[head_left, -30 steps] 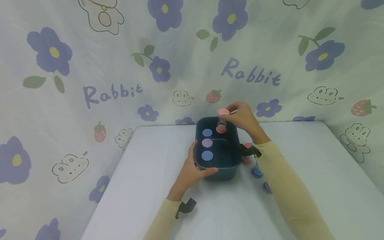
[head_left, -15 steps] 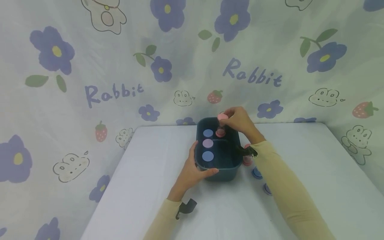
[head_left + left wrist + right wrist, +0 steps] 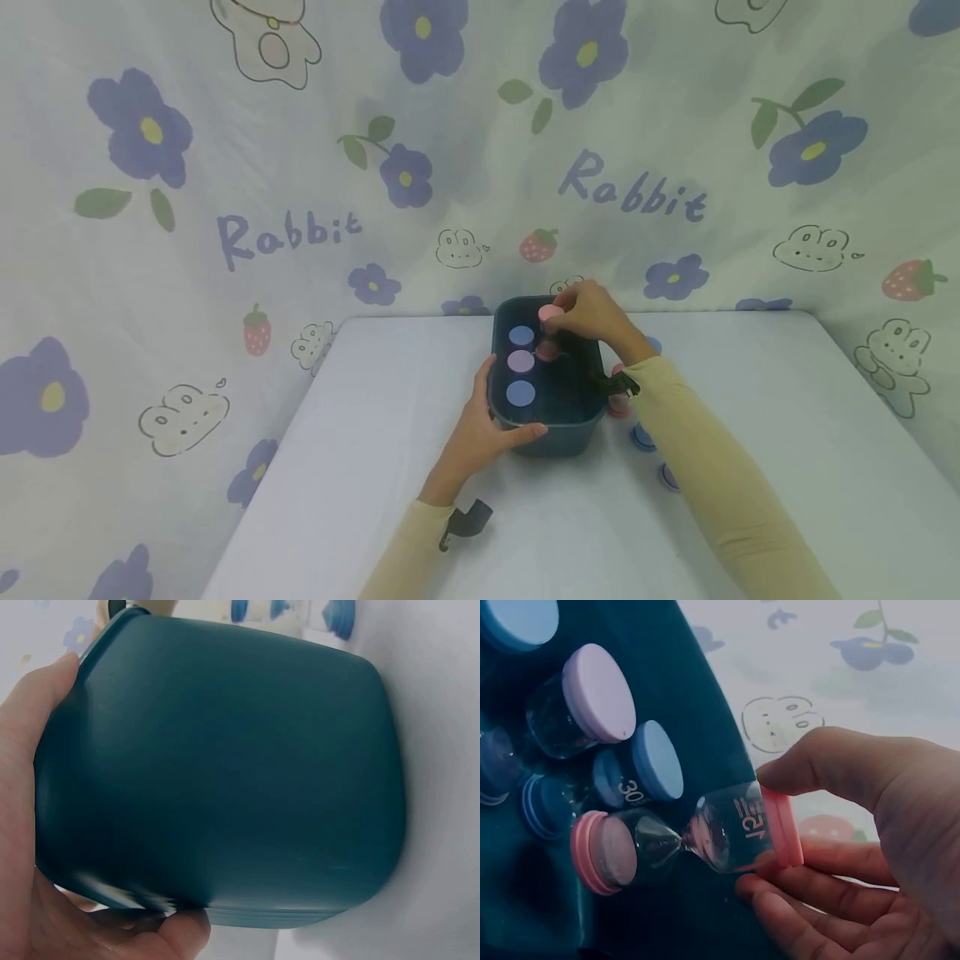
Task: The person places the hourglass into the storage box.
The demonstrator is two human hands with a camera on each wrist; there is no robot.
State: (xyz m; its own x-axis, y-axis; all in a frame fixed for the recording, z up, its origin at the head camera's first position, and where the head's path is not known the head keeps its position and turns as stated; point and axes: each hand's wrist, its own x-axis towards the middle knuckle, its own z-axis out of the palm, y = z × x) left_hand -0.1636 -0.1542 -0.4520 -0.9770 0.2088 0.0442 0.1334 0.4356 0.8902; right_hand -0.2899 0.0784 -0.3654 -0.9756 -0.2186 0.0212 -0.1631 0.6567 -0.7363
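Note:
My right hand [image 3: 596,317] pinches a pink-capped sand timer [image 3: 656,847] by its upper cap, thumb on one side and fingers on the other. The timer is upright, partly lowered into a dark teal plastic bin [image 3: 553,442]. Along the bin's left side stand a blue-capped sand timer [image 3: 521,335], a lilac-capped sand timer [image 3: 521,361] and another blue-capped timer [image 3: 521,393]. My left hand [image 3: 476,429] grips the bin at its front left corner, thumb across the front near the rim, fingers along the left wall. The right forearm partly hides timers beside the bin.
Right of the bin on the white table [image 3: 360,417] stand a pink timer [image 3: 619,406], a blue timer [image 3: 642,437] and a lilac timer [image 3: 669,477]. A light blue cap [image 3: 654,345] shows behind the right wrist. A patterned curtain [image 3: 420,108] hangs behind the table.
My right hand has moved down and slightly toward me, bringing the pink timer lower inside the bin. The left hand keeps its grip on the bin.

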